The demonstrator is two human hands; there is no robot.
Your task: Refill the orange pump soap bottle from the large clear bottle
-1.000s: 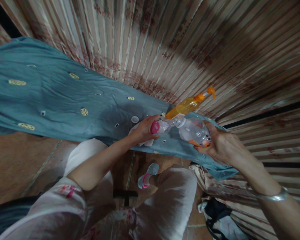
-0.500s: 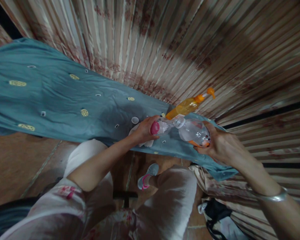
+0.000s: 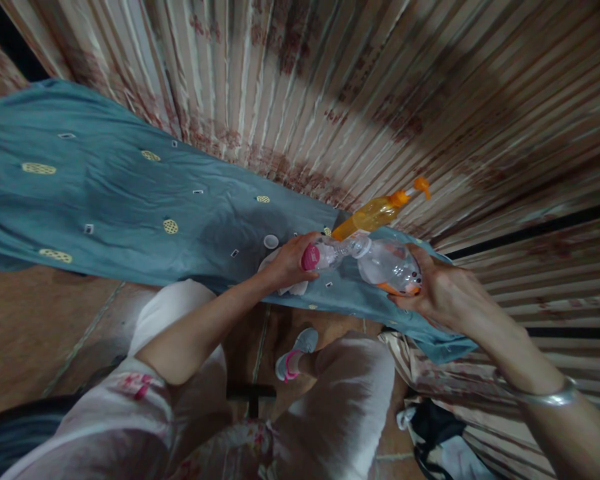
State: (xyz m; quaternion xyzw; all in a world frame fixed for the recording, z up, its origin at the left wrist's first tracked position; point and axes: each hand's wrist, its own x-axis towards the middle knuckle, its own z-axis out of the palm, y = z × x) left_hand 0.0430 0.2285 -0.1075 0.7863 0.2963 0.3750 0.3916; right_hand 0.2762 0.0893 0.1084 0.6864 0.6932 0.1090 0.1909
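My left hand (image 3: 297,257) is wrapped round a small clear bottle (image 3: 330,253) with a pink label. In my right hand (image 3: 433,283) is a larger clear plastic bottle (image 3: 387,263) with some orange along its side, tilted so its neck points left. The two bottles' necks meet, or nearly meet, between my hands; whether liquid is passing cannot be made out. Just behind them an amber pump bottle (image 3: 373,217) with an orange pump top stands on the teal cloth (image 3: 215,220). Close to my left hand lie a small white round cap (image 3: 271,241) and a whitish crumpled thing (image 3: 296,288), partly hidden by my wrist.
A pleated patterned curtain (image 3: 300,100) hangs along the far side of the cloth-covered surface. Dark bars (image 3: 520,227) cross the curtain on the right. My knees are under the near edge, and a black and white bundle (image 3: 437,427) lies on the floor at lower right.
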